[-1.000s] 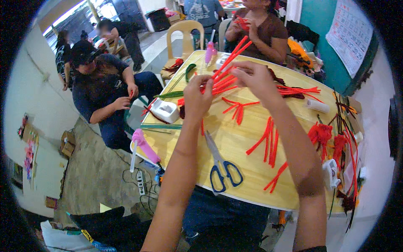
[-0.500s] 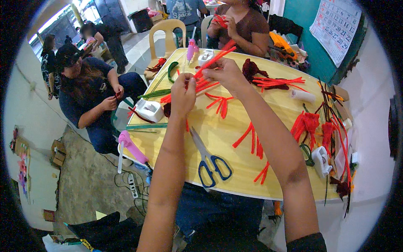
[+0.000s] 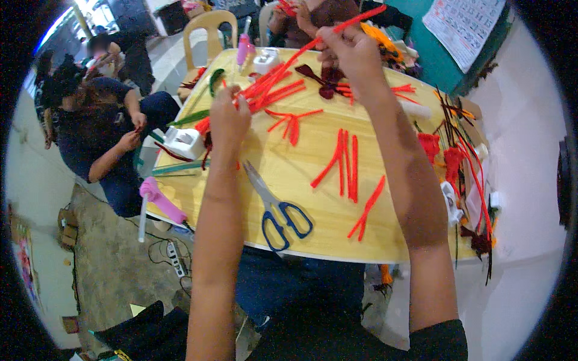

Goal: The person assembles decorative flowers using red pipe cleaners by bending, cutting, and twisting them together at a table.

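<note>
My left hand (image 3: 232, 111) is closed on a bundle of red fuzzy strips (image 3: 271, 90) above the yellow table (image 3: 283, 210). My right hand (image 3: 352, 54) is raised to its upper right, fingers pinched on a long red strip (image 3: 366, 15) that slants up from the bundle. Branched red pieces (image 3: 292, 126) and more loose strips (image 3: 352, 168) lie below my hands. Scissors (image 3: 277, 216) with dark blue handles lie near the front edge. A white tape dispenser (image 3: 183, 144) stands left of my left hand.
Pink glue guns (image 3: 162, 201) are on the table's left edge and at the back. Mixed stems and red pieces (image 3: 469, 180) crowd the right end. One co-worker (image 3: 96, 138) sits at left, another (image 3: 325, 18) across the table. A power strip (image 3: 174, 259) lies below.
My right hand has moved up and away from my left, drawing a red strip out along the bundle's direction. The view has shifted, so the table sits higher and farther left.
</note>
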Demonstrator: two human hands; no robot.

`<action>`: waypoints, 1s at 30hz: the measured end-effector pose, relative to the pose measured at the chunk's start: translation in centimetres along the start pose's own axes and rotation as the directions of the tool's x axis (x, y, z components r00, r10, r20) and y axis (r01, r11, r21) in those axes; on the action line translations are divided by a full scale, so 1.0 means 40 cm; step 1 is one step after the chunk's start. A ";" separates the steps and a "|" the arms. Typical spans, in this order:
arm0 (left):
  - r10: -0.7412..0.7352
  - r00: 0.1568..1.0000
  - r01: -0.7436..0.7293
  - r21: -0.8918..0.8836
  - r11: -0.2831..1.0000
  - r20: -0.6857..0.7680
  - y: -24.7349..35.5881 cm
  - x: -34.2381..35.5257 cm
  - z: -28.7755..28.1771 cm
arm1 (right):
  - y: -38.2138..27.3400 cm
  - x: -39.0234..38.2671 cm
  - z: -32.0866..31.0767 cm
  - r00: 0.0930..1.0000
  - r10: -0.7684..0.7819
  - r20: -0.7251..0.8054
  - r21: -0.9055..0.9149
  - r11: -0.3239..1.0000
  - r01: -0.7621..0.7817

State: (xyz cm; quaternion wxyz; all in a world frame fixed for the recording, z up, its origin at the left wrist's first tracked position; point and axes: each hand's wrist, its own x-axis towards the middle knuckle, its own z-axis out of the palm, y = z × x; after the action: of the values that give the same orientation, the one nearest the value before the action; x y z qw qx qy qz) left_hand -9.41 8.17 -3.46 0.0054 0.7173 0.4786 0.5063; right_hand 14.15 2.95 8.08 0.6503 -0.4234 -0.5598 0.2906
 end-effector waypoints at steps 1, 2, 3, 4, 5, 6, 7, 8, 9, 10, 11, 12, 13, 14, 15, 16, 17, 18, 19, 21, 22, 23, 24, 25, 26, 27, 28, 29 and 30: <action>0.118 0.990 -0.110 0.103 0.989 -0.074 0.009 0.008 -0.007 | -0.022 -0.006 -0.026 0.999 -0.027 0.041 -0.067 0.997 0.029; 0.152 0.983 -0.151 0.017 0.988 -0.101 0.020 0.011 -0.011 | -0.042 -0.023 -0.050 0.997 0.006 0.081 -0.061 0.998 -0.001; 0.186 0.974 -0.196 -0.074 0.978 -0.132 0.054 0.024 -0.020 | -0.059 -0.042 -0.078 0.993 0.037 0.112 -0.059 0.998 -0.030; 0.032 0.999 -0.030 -0.374 0.927 0.000 0.115 0.026 -0.027 | -0.085 -0.064 -0.095 0.993 0.045 0.110 -0.103 0.994 -0.034; 0.011 0.987 0.086 -0.574 0.814 0.163 0.154 0.023 -0.045 | -0.105 -0.089 -0.094 0.991 0.051 0.120 -0.132 0.991 -0.035; 0.040 0.945 0.224 -0.732 0.644 0.325 0.199 0.023 -0.048 | -0.122 -0.113 -0.107 0.992 0.053 0.116 -0.174 0.984 -0.032; 0.104 0.882 0.373 -0.817 0.439 0.459 0.222 0.019 -0.053 | -0.130 -0.129 -0.110 0.992 0.055 0.114 -0.180 0.983 -0.034; 0.166 0.856 0.333 -0.768 0.547 0.489 0.231 0.007 -0.055 | -0.135 -0.143 -0.113 0.992 0.057 0.113 -0.187 0.982 -0.035; 0.223 0.826 0.277 -0.718 0.638 0.517 0.239 -0.004 -0.057 | -0.142 -0.150 -0.115 0.992 0.058 0.116 -0.201 0.979 -0.034; 0.274 0.791 0.210 -0.663 0.719 0.548 0.246 -0.011 -0.057 | -0.136 -0.156 -0.117 0.991 0.078 0.108 -0.145 0.987 -0.062; 0.279 0.778 0.257 -0.691 0.676 0.562 0.252 -0.015 -0.054 | -0.135 -0.158 -0.120 0.995 0.072 0.075 -0.142 0.988 -0.061; 0.284 0.764 0.304 -0.712 0.633 0.579 0.259 -0.021 -0.053 | -0.134 -0.162 -0.125 0.997 0.067 0.043 -0.134 0.989 -0.060; 0.290 0.750 0.352 -0.729 0.587 0.595 0.264 -0.025 -0.050 | -0.132 -0.167 -0.130 0.998 0.062 0.010 -0.127 0.990 -0.060; 0.294 0.731 0.347 -0.706 0.618 0.616 0.259 -0.030 -0.037 | -0.125 -0.169 -0.142 0.999 0.037 -0.007 -0.124 0.992 -0.038; 0.289 0.694 0.361 -0.667 0.652 0.659 0.259 -0.032 -0.035 | -0.120 -0.165 -0.151 1.000 0.014 -0.021 -0.118 0.993 -0.016; 0.282 0.657 0.373 -0.626 0.685 0.699 0.259 -0.035 -0.035 | -0.117 -0.163 -0.156 0.999 -0.010 -0.035 -0.112 0.994 0.006; 0.272 0.618 0.382 -0.584 0.716 0.738 0.259 -0.039 -0.036 | -0.117 -0.168 -0.160 0.999 -0.025 -0.045 -0.119 0.993 0.020; 0.279 0.597 0.402 -0.581 0.708 0.752 0.273 -0.041 -0.046 | -0.127 -0.178 -0.155 0.998 -0.041 -0.052 -0.126 0.991 0.034; 0.265 0.582 0.455 -0.578 0.678 0.769 0.282 -0.043 -0.050 | -0.133 -0.186 -0.152 0.997 -0.056 -0.058 -0.132 0.990 0.048; 0.241 0.550 0.553 -0.564 0.612 0.800 0.293 -0.044 -0.055 | -0.129 -0.196 -0.147 0.988 -0.152 0.022 -0.162 0.975 0.153; 0.234 0.567 0.590 -0.588 0.553 0.789 0.296 -0.045 -0.054 | -0.126 -0.197 -0.145 0.978 -0.199 0.061 -0.172 0.963 0.207; 0.227 0.585 0.622 -0.610 0.491 0.779 0.299 -0.046 -0.054 | -0.117 -0.194 -0.154 0.926 -0.347 0.150 -0.362 0.852 0.379; 0.218 0.600 0.651 -0.628 0.427 0.770 0.300 -0.047 -0.054 | -0.110 -0.189 -0.165 0.847 -0.462 0.264 -0.515 0.675 0.529; 0.222 0.613 0.644 -0.642 0.416 0.758 0.299 -0.047 -0.053 | -0.103 -0.187 -0.172 0.748 -0.533 0.396 -0.621 0.445 0.646; 0.226 0.626 0.637 -0.656 0.404 0.747 0.299 -0.048 -0.052 | -0.095 -0.197 -0.173 0.761 -0.502 0.411 -0.647 0.428 0.632; 0.231 0.637 0.630 -0.670 0.392 0.735 0.298 -0.048 -0.049 | -0.095 -0.214 -0.163 0.774 -0.470 0.424 -0.673 0.408 0.617; 0.232 0.627 0.640 -0.662 0.392 0.744 0.298 -0.050 -0.048 | -0.093 -0.224 -0.159 0.787 -0.437 0.436 -0.698 0.388 0.602; 0.233 0.617 0.649 -0.653 0.391 0.752 0.299 -0.052 -0.047 | -0.082 -0.219 -0.163 0.741 -0.476 0.475 -0.688 0.324 0.649; 0.233 0.607 0.657 -0.645 0.390 0.760 0.300 -0.055 -0.048 | -0.069 -0.209 -0.166 0.689 -0.510 0.514 -0.673 0.258 0.693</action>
State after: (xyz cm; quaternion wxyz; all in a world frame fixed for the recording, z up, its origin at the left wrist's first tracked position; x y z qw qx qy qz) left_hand -2.70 -0.76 1.81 0.6601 0.6559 0.1790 0.3194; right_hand 18.65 -6.98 6.37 0.3684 -0.3999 -0.8029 -0.2445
